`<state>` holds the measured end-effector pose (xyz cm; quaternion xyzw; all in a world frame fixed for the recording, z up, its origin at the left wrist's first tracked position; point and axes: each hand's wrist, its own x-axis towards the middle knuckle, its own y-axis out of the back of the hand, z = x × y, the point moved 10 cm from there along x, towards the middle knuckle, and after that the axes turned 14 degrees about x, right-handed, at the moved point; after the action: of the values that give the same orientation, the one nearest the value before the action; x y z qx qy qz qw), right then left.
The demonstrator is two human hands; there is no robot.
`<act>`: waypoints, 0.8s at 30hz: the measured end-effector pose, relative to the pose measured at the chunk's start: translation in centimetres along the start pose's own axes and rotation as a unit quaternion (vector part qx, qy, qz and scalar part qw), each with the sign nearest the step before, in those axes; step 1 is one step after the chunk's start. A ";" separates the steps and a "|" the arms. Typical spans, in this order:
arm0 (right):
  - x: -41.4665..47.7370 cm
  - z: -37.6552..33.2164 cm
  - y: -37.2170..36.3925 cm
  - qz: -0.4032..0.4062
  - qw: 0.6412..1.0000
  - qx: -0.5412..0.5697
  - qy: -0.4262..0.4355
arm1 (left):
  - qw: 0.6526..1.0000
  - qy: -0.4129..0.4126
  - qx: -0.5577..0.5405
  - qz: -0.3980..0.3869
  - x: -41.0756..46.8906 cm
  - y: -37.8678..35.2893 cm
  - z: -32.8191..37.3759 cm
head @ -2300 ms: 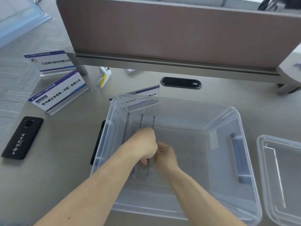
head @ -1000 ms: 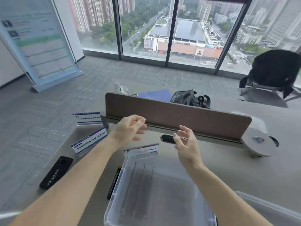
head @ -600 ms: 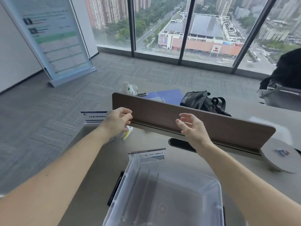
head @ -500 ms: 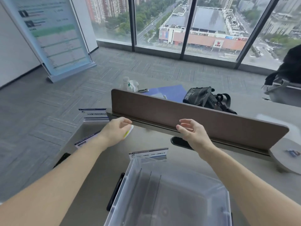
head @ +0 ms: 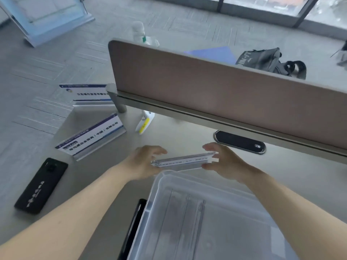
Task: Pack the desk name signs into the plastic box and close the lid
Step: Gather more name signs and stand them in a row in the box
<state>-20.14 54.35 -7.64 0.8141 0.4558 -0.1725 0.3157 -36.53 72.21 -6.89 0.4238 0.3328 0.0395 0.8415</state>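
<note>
both hands (head: 142,162) on sign (head: 183,160), above box (head: 206,212)

Both forearms reach forward, left hand (head: 143,161) and right hand (head: 223,161) facing each other, fingers spread in a loose grip.

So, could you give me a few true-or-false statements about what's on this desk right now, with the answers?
1. Both hands hold one name sign between them. True: the left hand and right hand grip the ends of the held sign.
2. The held sign already lies inside the plastic box. False: it is just beyond the box's far rim.
3. Two more name signs stand on the desk to the left. True: the nearer sign and the farther sign.
4. The black phone is in the box. False: it lies on the desk, left of the box.
5. The box has its lid on. False: it is open.
</note>
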 end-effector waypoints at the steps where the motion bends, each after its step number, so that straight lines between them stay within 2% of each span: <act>1: 0.5 -0.2 -0.1 0.007 0.999 -0.043 0.022 | 1.000 -0.005 0.007 0.014 0.5 -0.1 0.2; 4: 1.3 -0.6 0.1 0.041 0.991 -0.107 0.066 | 0.996 -0.031 0.060 0.053 1.1 0.3 0.8; 9: 0.5 -1.9 1.1 0.086 0.987 -0.087 0.100 | 0.988 -0.059 0.102 0.102 0.9 2.3 1.6; 14: -3.1 -5.9 3.4 0.096 0.984 -0.065 0.138 | 0.979 -0.061 0.175 0.090 -1.0 7.2 4.6; 19: -8.6 -12.0 6.9 0.138 0.969 -0.072 0.193 | 0.939 -0.076 0.316 0.108 -4.2 12.6 11.1; 24: -15.5 -16.5 10.3 0.153 0.962 -0.057 0.220 | 0.932 -0.145 0.306 0.130 -9.3 16.4 21.0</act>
<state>-19.64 51.63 17.12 0.8728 0.3931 0.0877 0.2757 -27.74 65.01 18.96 0.7011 0.1455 -0.0169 0.6978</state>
